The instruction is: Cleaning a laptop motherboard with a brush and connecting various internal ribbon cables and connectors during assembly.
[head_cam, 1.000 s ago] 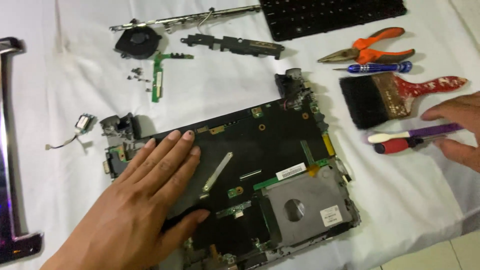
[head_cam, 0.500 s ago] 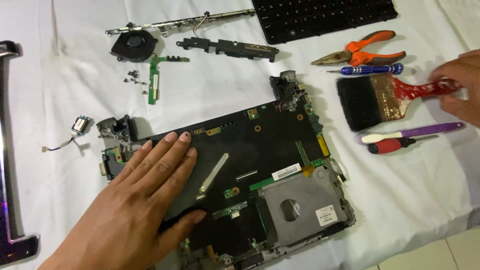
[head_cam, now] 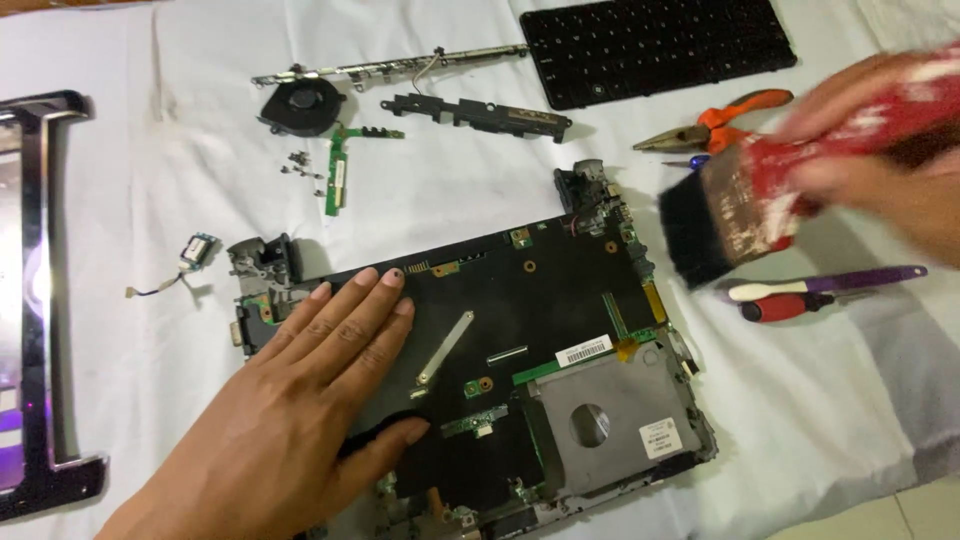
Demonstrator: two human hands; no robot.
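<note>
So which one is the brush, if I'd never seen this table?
Find the big black laptop board lying on the white cloth, with the left hand flat on it. Look off its upper right corner, where the right hand holds the paintbrush in the air. It alone has a wide red, paint-worn handle and thick black bristles; the screwdrivers below are thin.

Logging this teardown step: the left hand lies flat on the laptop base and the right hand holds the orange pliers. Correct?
Not quite. The head view shows the right hand holding the red-handled paintbrush, not the orange pliers, which lie on the cloth. The left hand does lie flat on the laptop base.
</note>
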